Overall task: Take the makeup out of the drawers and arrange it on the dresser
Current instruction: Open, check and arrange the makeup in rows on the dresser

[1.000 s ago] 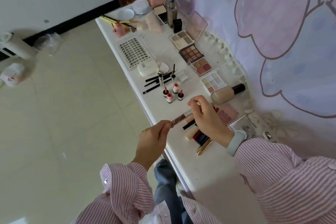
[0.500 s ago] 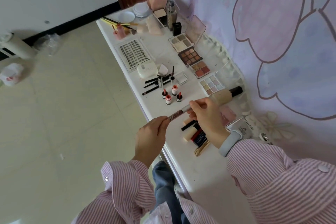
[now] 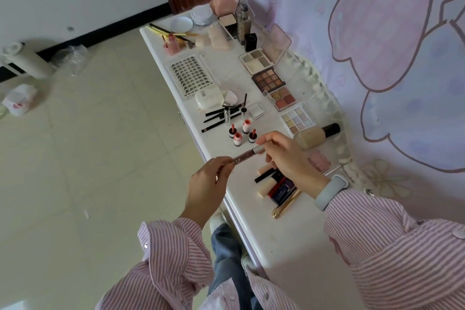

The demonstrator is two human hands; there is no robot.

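Observation:
Both hands hold one slim brownish lip gloss tube (image 3: 245, 155) above the front edge of the white dresser (image 3: 284, 239). My left hand (image 3: 211, 184) grips its lower end; my right hand (image 3: 284, 156) pinches its silver cap end. Under my right hand lie several lipsticks and a dark blue box (image 3: 281, 190) with a gold tube (image 3: 285, 205). Beyond stand small red-capped bottles (image 3: 242, 133), a beige foundation bottle (image 3: 315, 134) on its side, and a row of eyeshadow palettes (image 3: 271, 80).
Black pencils (image 3: 219, 118), a white case (image 3: 208, 98) and a lash tray (image 3: 192, 74) lie mid-dresser. Pink sponges, jars and brushes crowd the far end. A painted purple wall runs along the right. Tiled floor with a plastic bag and white appliance lies left.
Both hands have lifted the tube slightly higher and farther over the dresser; the grip is unchanged. The camera has shifted a little.

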